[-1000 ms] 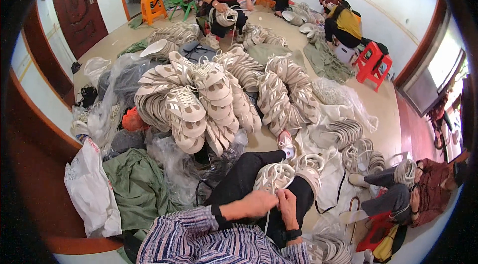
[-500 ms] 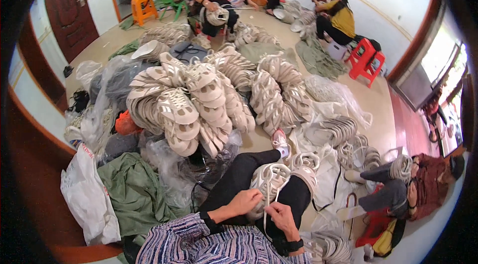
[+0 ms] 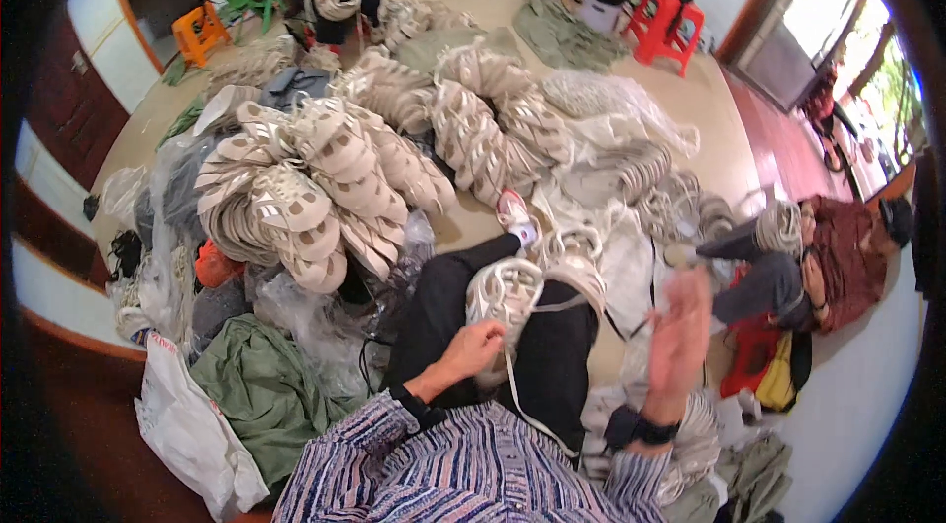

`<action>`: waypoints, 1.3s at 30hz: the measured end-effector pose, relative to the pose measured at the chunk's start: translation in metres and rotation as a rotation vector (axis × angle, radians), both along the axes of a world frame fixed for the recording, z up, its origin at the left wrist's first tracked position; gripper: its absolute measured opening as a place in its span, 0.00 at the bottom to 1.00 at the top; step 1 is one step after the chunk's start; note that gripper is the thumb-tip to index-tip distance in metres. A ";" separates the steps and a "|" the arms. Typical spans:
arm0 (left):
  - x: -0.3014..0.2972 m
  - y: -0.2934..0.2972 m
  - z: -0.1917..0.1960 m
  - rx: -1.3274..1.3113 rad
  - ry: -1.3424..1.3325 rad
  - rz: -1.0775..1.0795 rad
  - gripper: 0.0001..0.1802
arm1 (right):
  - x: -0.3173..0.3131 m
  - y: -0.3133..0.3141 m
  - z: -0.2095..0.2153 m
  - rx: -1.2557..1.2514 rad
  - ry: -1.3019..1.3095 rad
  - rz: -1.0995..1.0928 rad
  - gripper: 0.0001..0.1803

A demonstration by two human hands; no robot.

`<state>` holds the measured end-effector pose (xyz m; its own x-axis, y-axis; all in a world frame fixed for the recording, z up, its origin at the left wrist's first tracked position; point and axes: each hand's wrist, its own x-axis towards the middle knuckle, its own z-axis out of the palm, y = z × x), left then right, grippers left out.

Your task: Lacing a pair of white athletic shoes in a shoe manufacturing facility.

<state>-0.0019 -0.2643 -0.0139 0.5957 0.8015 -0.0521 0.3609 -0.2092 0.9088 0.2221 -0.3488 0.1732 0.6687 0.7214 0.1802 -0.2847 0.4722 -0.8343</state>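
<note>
A beige and white shoe upper (image 3: 505, 294) rests on my dark-trousered thighs, its toe end away from me. My left hand (image 3: 473, 349) is closed at the near end of this upper, fingertips pinched against it. A pale lace (image 3: 519, 403) trails from beside those fingers down over my right thigh. My right hand (image 3: 678, 334) is raised out to the right, apart from the upper. Motion smears its fingers, so whether it holds a lace end cannot be made out. Another laced upper (image 3: 574, 262) sits around my right knee.
Large curved stacks of nested uppers (image 3: 296, 193) stand on the floor ahead. Green cloth (image 3: 261, 375) and a white sack (image 3: 187, 424) lie to my left. A co-worker (image 3: 838, 262) sits close on the right; others sit farther back near a red stool (image 3: 665, 28).
My right hand has swung from the upper out to the right and upward. My left hand stays at the upper. The whole view has shifted as my head turned.
</note>
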 end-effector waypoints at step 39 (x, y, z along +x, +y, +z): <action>0.025 0.055 -0.004 0.341 -0.037 -0.475 0.07 | -0.031 0.047 -0.212 -0.478 -1.102 0.527 0.06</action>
